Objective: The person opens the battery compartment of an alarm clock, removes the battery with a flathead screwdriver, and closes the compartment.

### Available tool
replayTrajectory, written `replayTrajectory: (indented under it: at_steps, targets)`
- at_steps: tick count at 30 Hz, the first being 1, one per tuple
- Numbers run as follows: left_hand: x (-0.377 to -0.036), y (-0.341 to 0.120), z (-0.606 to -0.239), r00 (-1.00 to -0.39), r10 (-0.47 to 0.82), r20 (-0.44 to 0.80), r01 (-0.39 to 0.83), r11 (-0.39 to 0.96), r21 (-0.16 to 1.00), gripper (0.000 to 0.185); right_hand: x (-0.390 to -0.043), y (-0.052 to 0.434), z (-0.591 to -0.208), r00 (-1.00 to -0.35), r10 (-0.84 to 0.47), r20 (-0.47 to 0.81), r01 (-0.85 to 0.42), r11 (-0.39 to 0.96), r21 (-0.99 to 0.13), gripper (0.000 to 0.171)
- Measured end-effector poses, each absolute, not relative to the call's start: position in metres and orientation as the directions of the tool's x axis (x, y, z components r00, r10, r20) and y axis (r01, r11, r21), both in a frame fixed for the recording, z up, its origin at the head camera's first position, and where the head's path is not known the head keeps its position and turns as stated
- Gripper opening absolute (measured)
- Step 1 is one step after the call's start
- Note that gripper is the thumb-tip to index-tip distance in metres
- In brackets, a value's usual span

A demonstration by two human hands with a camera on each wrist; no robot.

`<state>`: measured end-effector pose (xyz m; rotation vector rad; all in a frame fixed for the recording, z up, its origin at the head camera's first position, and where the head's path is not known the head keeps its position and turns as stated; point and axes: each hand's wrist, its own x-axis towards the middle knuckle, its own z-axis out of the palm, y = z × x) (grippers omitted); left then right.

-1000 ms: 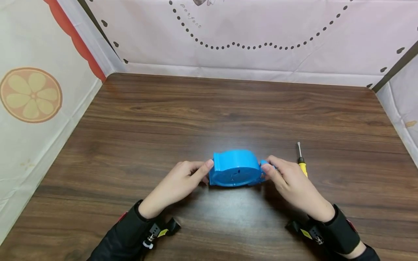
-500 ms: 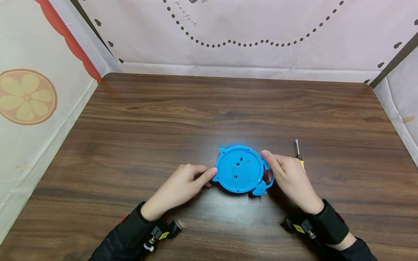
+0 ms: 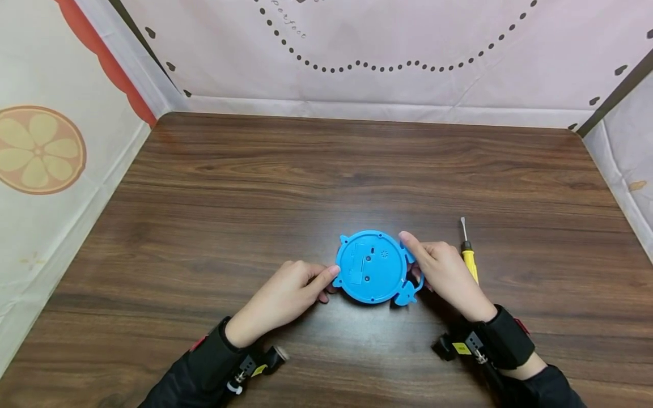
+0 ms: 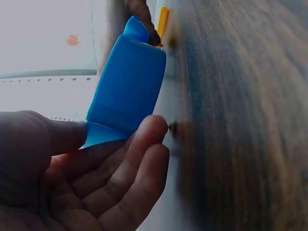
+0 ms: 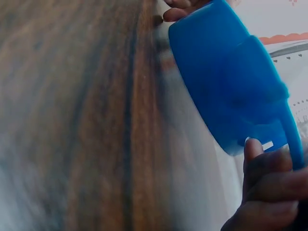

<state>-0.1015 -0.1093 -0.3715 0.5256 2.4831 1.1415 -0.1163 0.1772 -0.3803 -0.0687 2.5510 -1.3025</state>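
Observation:
A round blue plastic alarm clock (image 3: 372, 266) lies back-up between my hands in the head view, just over the table. Its back shows a rectangular battery cover, two small dark knobs and a cluster of speaker holes. My left hand (image 3: 285, 294) pinches its left edge, thumb on top, as the left wrist view also shows. With my right hand (image 3: 449, 275) I hold the right side near the curved handle (image 3: 420, 283), thumb over the rim. The clock's front face is hidden.
A flat-tipped screwdriver (image 3: 470, 262) with a yellow handle lies on the brown wooden table (image 3: 255, 187), right beside my right hand. White printed cloth walls (image 3: 367, 90) close off the back and sides.
The clock has tipped from standing on its side, rim showing, to lying with its back up. My right hand has shifted slightly left along its edge.

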Motion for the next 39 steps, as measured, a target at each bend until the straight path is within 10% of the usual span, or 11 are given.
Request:
replayTrajectory:
  at_steps: [39]
  targets:
    - [-0.108, -0.103, -0.382, -0.868, 0.451, -0.206, 0.149, 0.633, 0.760, 0.040, -0.125, 0.188, -0.382, -0.909, -0.271, -0.315, 0.081, 0.628, -0.774, 0.059]
